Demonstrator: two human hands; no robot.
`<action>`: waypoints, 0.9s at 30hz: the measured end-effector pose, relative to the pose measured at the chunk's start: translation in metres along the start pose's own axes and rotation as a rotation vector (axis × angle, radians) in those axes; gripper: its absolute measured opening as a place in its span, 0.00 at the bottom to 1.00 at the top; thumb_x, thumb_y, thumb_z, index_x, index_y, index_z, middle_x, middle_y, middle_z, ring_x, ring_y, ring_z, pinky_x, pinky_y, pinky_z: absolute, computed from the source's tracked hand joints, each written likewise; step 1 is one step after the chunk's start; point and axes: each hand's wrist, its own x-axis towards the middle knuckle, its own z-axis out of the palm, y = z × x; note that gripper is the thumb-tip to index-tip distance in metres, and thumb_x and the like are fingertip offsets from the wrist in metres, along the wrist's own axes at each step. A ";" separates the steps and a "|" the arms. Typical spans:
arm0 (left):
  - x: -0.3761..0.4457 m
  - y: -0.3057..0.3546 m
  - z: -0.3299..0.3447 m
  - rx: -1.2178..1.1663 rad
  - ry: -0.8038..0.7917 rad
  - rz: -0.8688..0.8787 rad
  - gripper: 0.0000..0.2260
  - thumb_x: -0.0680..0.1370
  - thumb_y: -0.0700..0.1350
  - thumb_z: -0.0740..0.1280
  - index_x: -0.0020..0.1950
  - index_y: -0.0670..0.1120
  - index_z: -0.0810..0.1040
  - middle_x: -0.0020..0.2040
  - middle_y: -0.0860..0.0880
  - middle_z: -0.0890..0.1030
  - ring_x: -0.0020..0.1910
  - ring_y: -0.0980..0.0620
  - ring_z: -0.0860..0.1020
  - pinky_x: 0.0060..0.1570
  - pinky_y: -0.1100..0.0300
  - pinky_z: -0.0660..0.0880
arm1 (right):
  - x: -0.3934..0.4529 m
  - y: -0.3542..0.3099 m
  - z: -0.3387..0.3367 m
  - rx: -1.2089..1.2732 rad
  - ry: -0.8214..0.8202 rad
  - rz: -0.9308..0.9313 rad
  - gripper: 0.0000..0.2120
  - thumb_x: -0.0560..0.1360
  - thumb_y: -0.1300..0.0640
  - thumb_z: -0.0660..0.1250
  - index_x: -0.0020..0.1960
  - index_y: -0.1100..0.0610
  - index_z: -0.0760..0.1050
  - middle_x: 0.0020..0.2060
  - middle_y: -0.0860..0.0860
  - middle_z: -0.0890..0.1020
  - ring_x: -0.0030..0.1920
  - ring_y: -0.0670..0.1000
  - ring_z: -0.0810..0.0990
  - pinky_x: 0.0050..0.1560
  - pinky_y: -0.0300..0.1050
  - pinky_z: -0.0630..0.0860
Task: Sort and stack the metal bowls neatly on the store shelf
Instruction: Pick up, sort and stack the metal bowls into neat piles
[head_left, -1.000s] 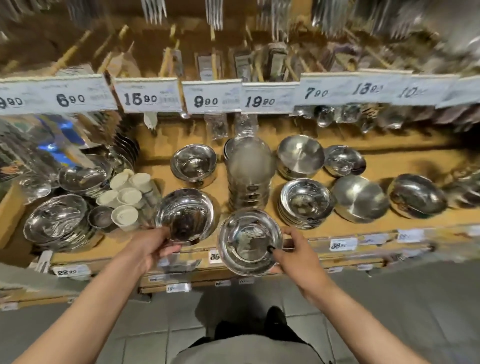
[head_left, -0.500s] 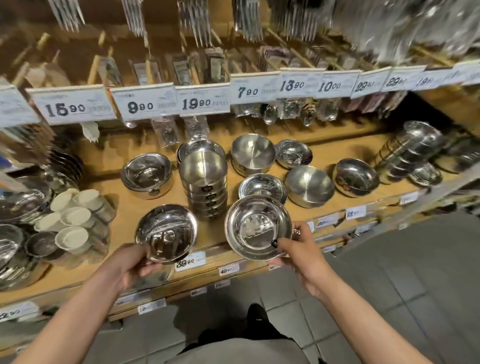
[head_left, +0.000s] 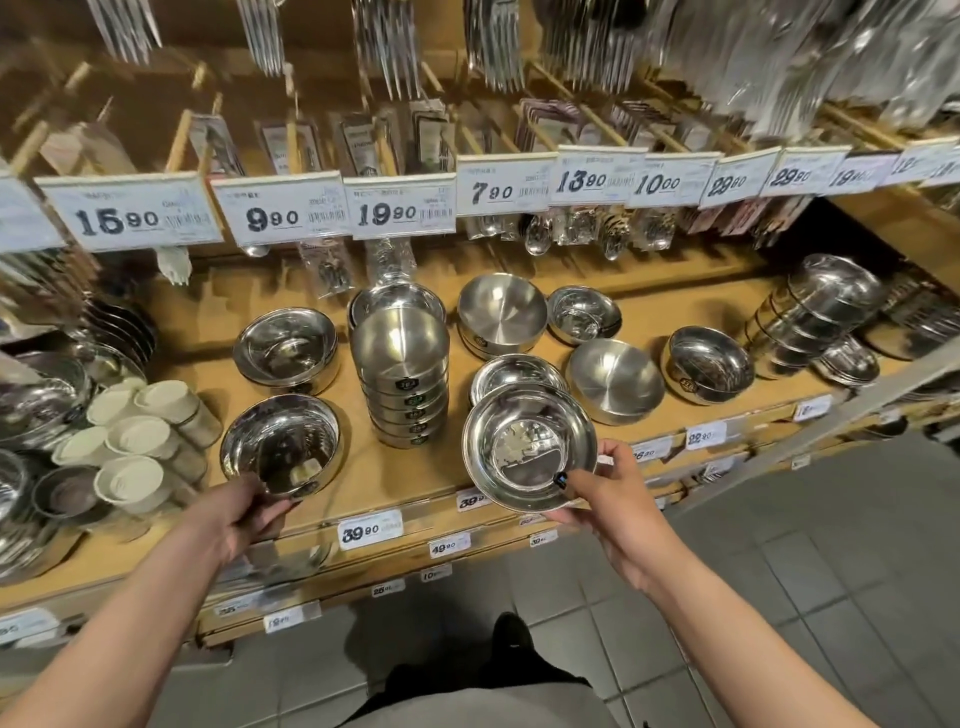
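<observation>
Nearest, right hand (head_left: 613, 499) pinching the near rim of a shiny bowl (head_left: 530, 447), thumb inside the rim, fingers curled beneath; bowl held tilted above the shelf's front edge (head_left: 395, 499), right of the tall stack of brushed bowls (head_left: 402, 384). Half a second ago held at much the same spot relative to that stack; carried, not yet set down. Left of the tall stack, left hand (head_left: 244, 512) gripping the near rim of a mirror-finish bowl (head_left: 280, 441), now seemingly resting on the shelf board rather than lifted. Just behind the held bowl, right of the stack, a low stack of similar shiny bowls (head_left: 511, 371): probably the matching pile, so likely next a short forward move and a nesting drop. Further right, a single brushed bowl (head_left: 615, 379) and a deeper bowl (head_left: 709, 364). Behind the stack, another bowl (head_left: 397, 301); back left of it, a shiny bowl pile (head_left: 285, 345); back right, a brushed bowl (head_left: 501, 312). Sorting partway done: loose singles remaining, several finishes apart.
</observation>
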 end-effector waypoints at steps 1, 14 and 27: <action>-0.001 0.000 0.002 -0.012 0.002 0.012 0.16 0.85 0.35 0.53 0.72 0.31 0.66 0.46 0.37 0.75 0.20 0.46 0.80 0.20 0.63 0.77 | 0.002 -0.002 0.000 0.001 0.002 0.001 0.18 0.76 0.72 0.66 0.61 0.58 0.68 0.57 0.63 0.80 0.50 0.56 0.85 0.44 0.52 0.85; -0.084 -0.056 0.057 0.114 -0.074 -0.063 0.10 0.83 0.43 0.63 0.45 0.42 0.79 0.35 0.45 0.79 0.24 0.52 0.77 0.20 0.61 0.77 | 0.040 -0.024 -0.040 0.140 -0.107 0.017 0.23 0.74 0.73 0.68 0.62 0.55 0.67 0.59 0.58 0.79 0.47 0.50 0.88 0.41 0.48 0.85; -0.187 -0.096 0.308 0.130 -0.406 0.230 0.13 0.78 0.35 0.69 0.62 0.38 0.73 0.47 0.38 0.87 0.46 0.42 0.87 0.39 0.57 0.85 | 0.068 -0.070 -0.153 0.119 -0.303 0.055 0.21 0.76 0.71 0.67 0.64 0.54 0.69 0.56 0.58 0.84 0.50 0.55 0.88 0.44 0.50 0.85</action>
